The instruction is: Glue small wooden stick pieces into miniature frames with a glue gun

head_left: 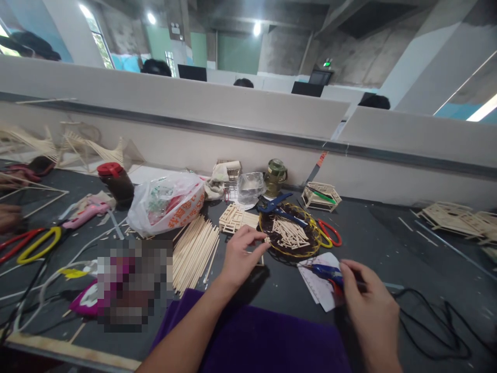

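My left hand [243, 255] is closed in a pinch, with a small piece of wooden stick [267, 240] at its fingertips. Part of a wooden stick frame [262, 260] shows just below that hand, mostly hidden. To the right, my right hand [370, 305] grips the back end of a blue hot glue gun [327, 273], whose nozzle points left over some white paper [324, 297]. Just beyond my left fingertips, a round yellow-rimmed tray [289, 255] holds many short cut sticks [289, 233]. Blue-handled cutters [274, 203] lie across its far rim.
Long wooden sticks [196, 254] lie left of my left hand, near a plastic bag [166, 202]. Scissors [330, 233] are beside the tray. A black cable [430, 342] coils at right. Stick frames [321, 196] stand near the partition. Another person's hand [10, 217] is far left.
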The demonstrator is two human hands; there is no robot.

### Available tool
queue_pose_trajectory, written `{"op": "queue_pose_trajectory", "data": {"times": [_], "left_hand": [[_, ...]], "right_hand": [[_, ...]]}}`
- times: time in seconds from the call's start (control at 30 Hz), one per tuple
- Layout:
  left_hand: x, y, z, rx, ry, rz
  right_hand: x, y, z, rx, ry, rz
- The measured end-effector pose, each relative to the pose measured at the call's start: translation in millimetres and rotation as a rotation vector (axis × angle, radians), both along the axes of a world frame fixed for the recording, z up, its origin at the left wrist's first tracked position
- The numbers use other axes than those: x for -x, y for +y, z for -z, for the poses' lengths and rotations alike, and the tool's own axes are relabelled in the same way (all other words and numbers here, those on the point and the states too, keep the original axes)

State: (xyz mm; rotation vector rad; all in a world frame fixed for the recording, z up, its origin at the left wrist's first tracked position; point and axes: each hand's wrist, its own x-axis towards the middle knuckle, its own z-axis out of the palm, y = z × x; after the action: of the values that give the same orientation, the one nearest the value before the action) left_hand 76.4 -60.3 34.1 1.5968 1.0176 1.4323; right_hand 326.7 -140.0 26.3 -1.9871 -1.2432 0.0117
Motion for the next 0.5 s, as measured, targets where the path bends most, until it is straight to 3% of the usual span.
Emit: {"op": "queue_pose_trajectory", "data": {"times": [0.1,0.23,0.33,0.4,0.5], "left_hand": [[-1,-1,1.7,-0.031,0.039,-0.006],[-3,-1,2.8,-0.052,0.067,-0.008],[-4,-2,2.0,-0.035,0.046,0.004],[-5,-2,0.5,-0.013,0.01,0.024],[-4,-2,-2.8,0.001,-0.011,0.08]], "right_hand": [[-38,-24,14.0,0.247,-0.16,0.125],[-58,-39,28.3,0.358,-0.168,0.09],[-33,-37,23.8,0.169,-0.082,-0.04],[-3,-30,13.2,-0.02,0.026,-0.225],[42,-11,-6.9,-0.132,0.155,-0.457]]}}
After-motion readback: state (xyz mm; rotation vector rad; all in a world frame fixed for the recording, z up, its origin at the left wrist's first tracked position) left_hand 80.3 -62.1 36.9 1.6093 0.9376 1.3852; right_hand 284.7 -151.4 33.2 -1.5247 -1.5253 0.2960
